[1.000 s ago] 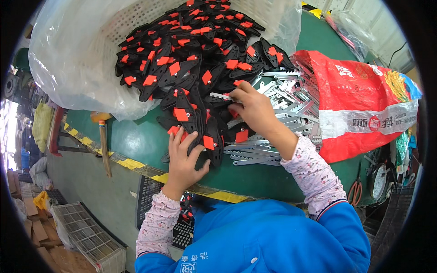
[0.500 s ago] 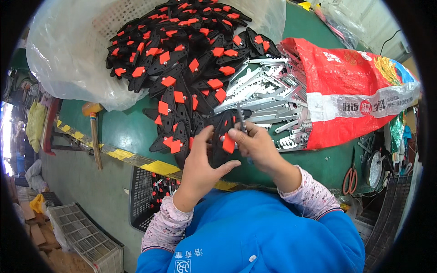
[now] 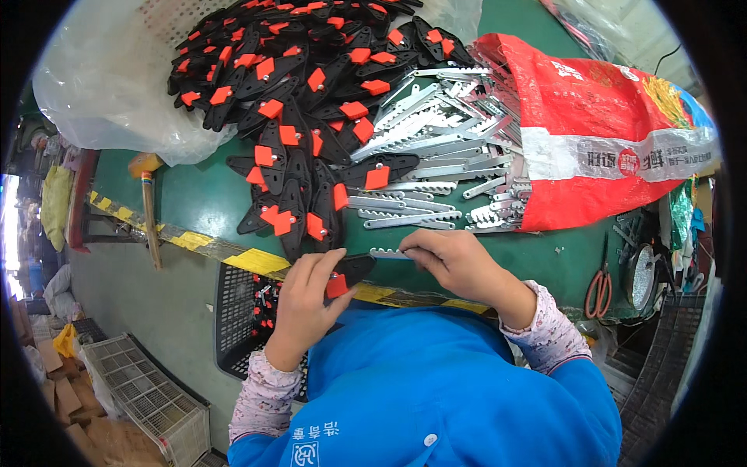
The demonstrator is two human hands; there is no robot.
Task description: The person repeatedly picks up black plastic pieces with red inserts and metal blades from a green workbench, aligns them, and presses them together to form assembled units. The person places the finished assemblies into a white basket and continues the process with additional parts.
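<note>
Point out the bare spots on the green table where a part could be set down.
Bare green table lies between the hammer and the black-and-red handles, and right of the right hand, below the red sack. The middle is crowded with handles and metal strips.

Green workbench [image 3: 210, 194] with striped tape edge; grey floor [image 3: 148, 311], perhaps concrete.

Handles [image 3: 303, 93] are heaped at the table's [image 3: 202, 194] far left, strips [image 3: 443, 148] right of them, spilling from a sack [image 3: 599, 132]; scissors [image 3: 599, 284] lie at the right edge.
</note>
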